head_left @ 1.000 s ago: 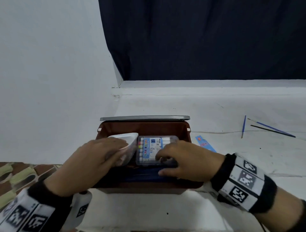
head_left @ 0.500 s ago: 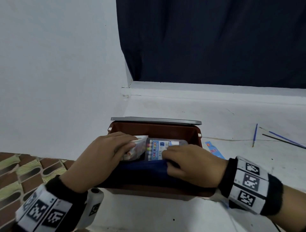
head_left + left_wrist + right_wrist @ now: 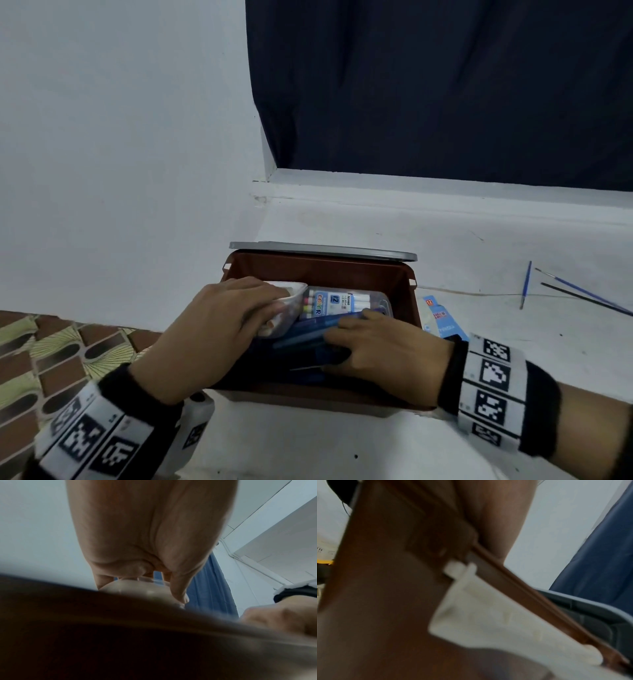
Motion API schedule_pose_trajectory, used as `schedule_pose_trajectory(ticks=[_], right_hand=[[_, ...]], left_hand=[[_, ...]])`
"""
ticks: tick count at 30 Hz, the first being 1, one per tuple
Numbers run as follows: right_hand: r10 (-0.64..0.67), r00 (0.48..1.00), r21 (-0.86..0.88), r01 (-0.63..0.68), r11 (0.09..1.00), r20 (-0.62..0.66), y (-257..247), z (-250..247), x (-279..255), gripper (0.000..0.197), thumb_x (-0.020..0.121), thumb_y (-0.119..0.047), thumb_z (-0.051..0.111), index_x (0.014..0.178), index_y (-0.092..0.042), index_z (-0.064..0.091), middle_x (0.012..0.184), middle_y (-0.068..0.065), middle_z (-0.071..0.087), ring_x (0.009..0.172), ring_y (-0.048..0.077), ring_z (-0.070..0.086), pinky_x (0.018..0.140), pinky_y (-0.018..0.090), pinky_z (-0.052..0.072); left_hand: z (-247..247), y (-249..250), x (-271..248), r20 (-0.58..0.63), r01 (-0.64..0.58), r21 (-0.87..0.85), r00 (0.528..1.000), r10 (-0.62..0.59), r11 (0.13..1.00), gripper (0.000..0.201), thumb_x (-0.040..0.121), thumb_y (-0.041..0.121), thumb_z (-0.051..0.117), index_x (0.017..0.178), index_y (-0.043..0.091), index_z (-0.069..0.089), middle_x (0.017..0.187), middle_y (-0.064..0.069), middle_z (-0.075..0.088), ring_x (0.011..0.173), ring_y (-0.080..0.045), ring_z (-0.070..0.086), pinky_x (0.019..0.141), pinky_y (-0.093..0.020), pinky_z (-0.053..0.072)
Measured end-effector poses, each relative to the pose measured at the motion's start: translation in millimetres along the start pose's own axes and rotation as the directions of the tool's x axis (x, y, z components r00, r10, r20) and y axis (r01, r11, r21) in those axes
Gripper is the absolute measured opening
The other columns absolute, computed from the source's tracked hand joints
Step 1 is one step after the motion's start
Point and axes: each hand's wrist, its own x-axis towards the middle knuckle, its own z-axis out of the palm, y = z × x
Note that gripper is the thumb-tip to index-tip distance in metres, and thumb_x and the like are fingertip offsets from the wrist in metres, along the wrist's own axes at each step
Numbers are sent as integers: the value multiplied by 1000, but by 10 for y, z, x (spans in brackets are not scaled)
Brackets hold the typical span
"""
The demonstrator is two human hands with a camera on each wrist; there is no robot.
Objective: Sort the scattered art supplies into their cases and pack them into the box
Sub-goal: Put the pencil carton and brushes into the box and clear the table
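A brown box (image 3: 322, 270) stands open on the white floor, its grey lid (image 3: 322, 249) up behind it. Inside lie a white translucent case (image 3: 291, 289) at the left and a clear marker case (image 3: 334, 301) in the middle. A dark blue case (image 3: 308, 337) lies along the near side, tilted up. My left hand (image 3: 263, 305) grips the white case from above, its fingers curled over the rim. In the left wrist view that left hand (image 3: 145, 578) has its thumb on the white case (image 3: 140, 590). My right hand (image 3: 334, 346) pinches the blue case's edge.
Thin paintbrushes (image 3: 525, 284) lie on the floor to the right, and a light blue card (image 3: 443, 320) beside the box. A patterned mat (image 3: 51, 359) covers the floor at left. A white wall rises left and a dark curtain (image 3: 445, 85) hangs behind. The box's white latch (image 3: 460, 568) shows close up.
My right hand has slid from the marker case to the blue case and raised its edge. My left hand stays on the white case. The head view has shifted.
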Motion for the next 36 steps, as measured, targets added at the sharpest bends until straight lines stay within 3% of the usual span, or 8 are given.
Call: schedule_pose_trajectory(ticks=[6,11,15,19,22,28,32,36], right_hand=[[46,999,-39,-46,998,2,30,-36,58,29,91,-41,56,119,-45,62,139,5,48,122,27,48,83,42,46],[74,993,185,-90,979,90,100,5,-52,38,100,-36,42,136,-39,51,142,2,44,123,26,46,89,47,51],[254,963,301,-218,928,-86,172,-122,-184,36,96,-39,40,123,-31,63,120,-5,59,103,18,59,81,39,53],[649,660,472,-465,749,-379,325,-109,-601,15,96,-25,56,104,-25,69,93,-11,62,84,9,59,73,30,49],[845,421,544,-647,534,-329,347,260,-906,11,92,-17,62,100,-21,67,87,-6,60,81,15,59,68,30,44],[871,386,189,-921,342,306,90,804,-1014,90,72,-78,44,143,-26,30,139,7,38,125,31,42,93,42,50],[868,329,142,-944,297,373,178,921,-1021,86,62,-85,33,126,-29,40,120,6,53,101,28,50,81,39,49],[945,184,628,-778,-29,271,197,558,-1020,45,88,-51,49,121,-20,48,90,5,58,77,23,55,62,30,41]], left_hand=[[7,29,-3,106,6,23,994,-8,1000,35,100,49,36,109,35,67,107,20,64,99,-1,59,83,-31,51],[43,37,-159,249,61,75,965,-78,995,57,87,74,24,126,50,59,136,27,48,121,6,48,96,-10,38],[116,-17,-269,249,87,70,963,-102,994,84,72,93,7,128,55,56,140,32,39,127,9,40,97,-4,29],[163,-41,-315,223,116,17,968,-116,993,64,79,82,27,125,52,61,137,31,43,129,9,40,99,-2,24],[178,-49,-320,217,129,-2,968,-126,992,59,80,79,33,122,52,63,135,32,46,127,8,41,99,-5,29],[119,-50,-268,243,123,1,963,-120,992,55,74,85,35,119,63,57,132,36,46,124,12,42,95,-17,41],[112,-69,-249,246,126,-9,962,-120,992,53,72,88,37,116,65,56,129,39,45,121,13,44,92,-17,42],[105,-77,-241,217,124,-29,969,-115,992,57,72,89,42,115,57,63,124,38,50,116,11,50,92,-21,46]])
